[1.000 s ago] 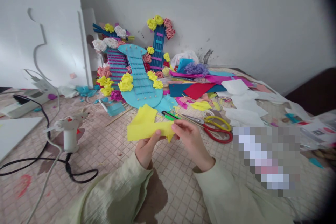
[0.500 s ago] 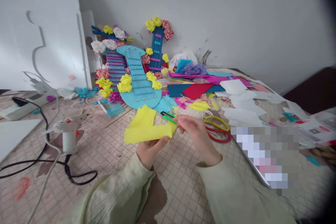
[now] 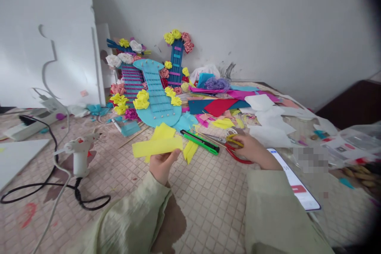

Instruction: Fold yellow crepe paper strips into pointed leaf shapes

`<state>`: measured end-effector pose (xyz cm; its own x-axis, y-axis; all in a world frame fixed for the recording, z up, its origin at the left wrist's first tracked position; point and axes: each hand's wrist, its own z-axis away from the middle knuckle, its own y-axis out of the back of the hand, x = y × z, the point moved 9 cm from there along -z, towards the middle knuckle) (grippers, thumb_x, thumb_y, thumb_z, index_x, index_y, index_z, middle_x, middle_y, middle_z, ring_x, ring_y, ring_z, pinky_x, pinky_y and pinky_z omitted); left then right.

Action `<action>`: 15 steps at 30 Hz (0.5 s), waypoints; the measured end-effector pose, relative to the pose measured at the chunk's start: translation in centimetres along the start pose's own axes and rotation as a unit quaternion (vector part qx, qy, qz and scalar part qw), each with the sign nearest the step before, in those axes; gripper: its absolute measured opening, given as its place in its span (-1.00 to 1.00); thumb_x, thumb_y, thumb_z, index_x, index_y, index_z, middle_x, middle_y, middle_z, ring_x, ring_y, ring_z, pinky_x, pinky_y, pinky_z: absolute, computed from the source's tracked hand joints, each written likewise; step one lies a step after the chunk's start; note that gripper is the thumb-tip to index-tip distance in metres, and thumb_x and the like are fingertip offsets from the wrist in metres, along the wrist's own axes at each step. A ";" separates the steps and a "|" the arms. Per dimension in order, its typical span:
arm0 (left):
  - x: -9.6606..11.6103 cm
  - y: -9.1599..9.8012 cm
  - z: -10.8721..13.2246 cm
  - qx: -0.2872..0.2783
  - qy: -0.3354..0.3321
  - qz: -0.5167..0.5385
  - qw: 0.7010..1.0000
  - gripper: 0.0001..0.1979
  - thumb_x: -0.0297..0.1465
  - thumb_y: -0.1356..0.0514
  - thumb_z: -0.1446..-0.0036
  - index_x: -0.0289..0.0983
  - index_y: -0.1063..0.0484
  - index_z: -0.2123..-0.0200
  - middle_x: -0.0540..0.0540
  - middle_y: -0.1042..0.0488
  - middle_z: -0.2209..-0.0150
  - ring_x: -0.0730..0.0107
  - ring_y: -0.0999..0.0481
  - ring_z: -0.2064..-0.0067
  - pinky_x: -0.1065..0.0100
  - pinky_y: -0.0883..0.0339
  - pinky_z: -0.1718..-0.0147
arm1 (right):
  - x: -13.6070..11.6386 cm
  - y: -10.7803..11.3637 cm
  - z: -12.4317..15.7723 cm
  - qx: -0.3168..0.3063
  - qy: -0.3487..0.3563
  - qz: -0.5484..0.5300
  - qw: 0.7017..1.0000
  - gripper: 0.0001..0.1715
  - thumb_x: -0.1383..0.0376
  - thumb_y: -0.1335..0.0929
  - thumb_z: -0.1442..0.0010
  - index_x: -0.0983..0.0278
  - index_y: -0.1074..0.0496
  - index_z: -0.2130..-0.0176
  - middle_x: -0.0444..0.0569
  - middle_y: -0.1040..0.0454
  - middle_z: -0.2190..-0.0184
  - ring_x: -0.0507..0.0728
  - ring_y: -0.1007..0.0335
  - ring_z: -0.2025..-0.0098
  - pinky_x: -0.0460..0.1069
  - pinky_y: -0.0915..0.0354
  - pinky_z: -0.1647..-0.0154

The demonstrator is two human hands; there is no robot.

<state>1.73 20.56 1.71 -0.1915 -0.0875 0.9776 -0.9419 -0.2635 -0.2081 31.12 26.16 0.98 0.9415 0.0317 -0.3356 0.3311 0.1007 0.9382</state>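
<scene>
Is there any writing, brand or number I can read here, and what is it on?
None can be read.
Phone screen: red patch, text blurred.
Printed sheets at right: too small.
Glue gun: red mark, unreadable.
Yellow paper strip in left hand: blank.

yellow paper strip held level; red-yellow scissors lying flat

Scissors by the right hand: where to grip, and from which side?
Grip the handle loops of the scissors, coming from the right. They lie flat, blades pointing left toward the green cutter, loops facing the right hand, whose fingers touch them.
</scene>
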 end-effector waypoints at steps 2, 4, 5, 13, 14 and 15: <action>0.0 0.2 -0.4 0.012 -0.006 0.001 1.000 -0.85 -0.39 -0.29 0.30 -0.33 -0.42 0.72 0.03 -0.34 0.73 0.53 -0.30 0.61 0.48 -0.23 0.59 | -0.2 -0.2 -0.2 -0.001 0.024 0.007 1.000 -0.49 0.34 -0.32 0.16 0.31 -0.39 0.12 0.07 -0.41 0.16 0.18 -0.33 0.19 -0.04 -0.22 0.25; -0.2 0.4 -0.8 0.033 -0.005 0.007 0.999 -0.86 -0.38 -0.30 0.30 -0.34 -0.44 0.68 0.02 -0.35 0.71 0.52 -0.31 0.59 0.47 -0.23 0.57 | -0.1 -0.3 -0.4 0.004 0.031 0.012 0.999 -0.49 0.32 -0.33 0.18 0.32 -0.40 0.14 0.08 -0.41 0.17 0.19 -0.32 0.17 -0.03 -0.21 0.23; -0.2 0.5 -1.1 0.045 -0.005 0.013 0.999 -0.85 -0.37 -0.30 0.29 -0.34 -0.45 0.65 0.01 -0.37 0.70 0.52 -0.32 0.58 0.47 -0.23 0.57 | -0.1 -0.3 -0.4 0.010 0.034 0.012 0.999 -0.50 0.31 -0.34 0.19 0.32 -0.41 0.16 0.07 -0.41 0.18 0.19 -0.31 0.17 -0.02 -0.21 0.22; 5.1 -2.2 -2.4 0.049 -0.091 0.102 0.989 -0.90 -0.40 -0.29 0.24 -0.32 -0.44 0.61 0.04 -0.40 0.64 0.51 -0.37 0.52 0.46 -0.25 0.47 | -0.1 4.1 0.8 0.180 0.031 -0.088 0.979 -0.56 0.28 -0.36 0.24 0.34 -0.40 0.26 0.09 -0.41 0.25 0.23 -0.31 0.20 0.04 -0.20 0.20; 6.1 -2.6 -2.4 0.052 -0.107 0.104 0.987 -0.90 -0.42 -0.28 0.23 -0.32 -0.44 0.62 0.03 -0.42 0.62 0.49 -0.39 0.48 0.46 -0.27 0.43 | 0.0 4.8 1.0 0.212 0.018 -0.145 0.966 -0.54 0.26 -0.36 0.22 0.34 -0.38 0.24 0.08 -0.40 0.25 0.22 -0.31 0.21 0.04 -0.20 0.21; 7.0 -3.0 -2.3 0.053 -0.126 0.099 0.986 -0.90 -0.42 -0.27 0.22 -0.32 -0.43 0.64 0.01 -0.44 0.60 0.46 -0.42 0.44 0.45 -0.28 0.39 | 0.1 5.1 1.1 0.235 0.008 -0.218 0.947 -0.53 0.24 -0.36 0.21 0.33 -0.35 0.22 0.06 -0.40 0.25 0.20 -0.32 0.23 0.03 -0.21 0.23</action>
<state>2.59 22.97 9.26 -0.2826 -0.3795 0.8810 -0.8563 -0.3141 -0.4100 32.96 25.56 5.88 0.7095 0.1042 -0.6970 0.6830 -0.3452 0.6437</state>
